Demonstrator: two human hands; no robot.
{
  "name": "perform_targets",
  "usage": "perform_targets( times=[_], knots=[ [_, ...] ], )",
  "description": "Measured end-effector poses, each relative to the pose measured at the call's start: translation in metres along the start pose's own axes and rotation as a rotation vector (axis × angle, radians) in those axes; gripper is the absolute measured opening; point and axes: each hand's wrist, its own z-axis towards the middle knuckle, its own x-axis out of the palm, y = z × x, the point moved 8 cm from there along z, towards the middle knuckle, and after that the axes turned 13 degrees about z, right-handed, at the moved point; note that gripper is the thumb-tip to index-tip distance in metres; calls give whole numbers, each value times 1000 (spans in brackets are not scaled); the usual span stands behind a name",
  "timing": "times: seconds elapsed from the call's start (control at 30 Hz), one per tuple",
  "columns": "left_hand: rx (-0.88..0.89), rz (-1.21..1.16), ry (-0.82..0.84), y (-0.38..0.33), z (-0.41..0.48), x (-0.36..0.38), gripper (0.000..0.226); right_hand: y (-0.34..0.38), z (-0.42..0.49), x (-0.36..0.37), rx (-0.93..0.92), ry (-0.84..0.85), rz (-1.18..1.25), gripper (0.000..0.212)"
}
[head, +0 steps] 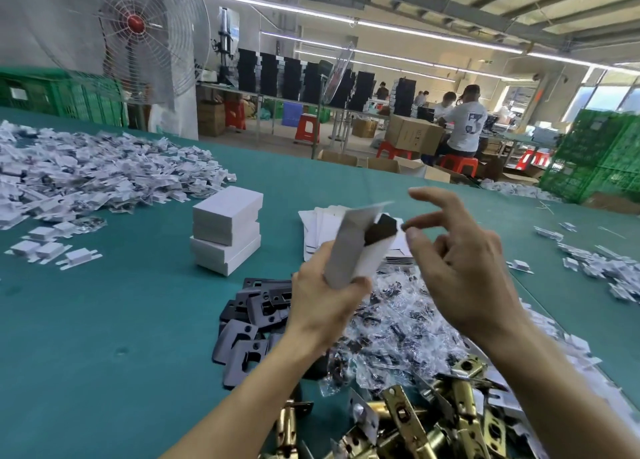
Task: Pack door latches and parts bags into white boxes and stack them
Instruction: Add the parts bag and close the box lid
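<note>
**Item in hand: white box**. My left hand grips it round the lower end and holds it upright above the parts on the green table. The top end is open with a flap raised. A dark piece shows in the mouth, but I cannot tell what it is. The box is thin matt card and light. I judge it dents if squeezed, so I would hold it by the folded edges, not the flat faces.

**My right hand**. It is just beside the open end, fingers loosely bent and apart, with nothing between them.

**Door latches**. The heap nearest me: brass-coloured tubes with flat faceplates, hard and probably heavy for their size. I would take one by the tube.

**Parts bags**. Clear crinkled film with small dark parts inside. They look limp and slippery, so I would pinch one at a corner.

**Dark plates**. Flat stamped metal with rounded corners and holes, overlapping one another to the left of the bags.

**Stack of closed boxes**. It stands beyond the plates, with the upper boxes slightly askew.

**Flat box blanks**. They lie fanned behind the held box.
</note>
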Motion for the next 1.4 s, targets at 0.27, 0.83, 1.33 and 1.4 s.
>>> perform_targets(
  times=[0.27,0.83,1.33,1.4],
  knots=[
    [-103,152,-345,4,32,-93,27,-51,-4,109,283,621,-211,25],
    [-122,-21,-385,11,37,-106,19,-73,13,154,257,440,-274,19],
    [-98,-198,9,5,27,-56,21,-97,-55,51,999,227,728,26],
    [-61,-237,61,3,25,-52,25,-94,-62,48,981,306,670,31]
  ],
)
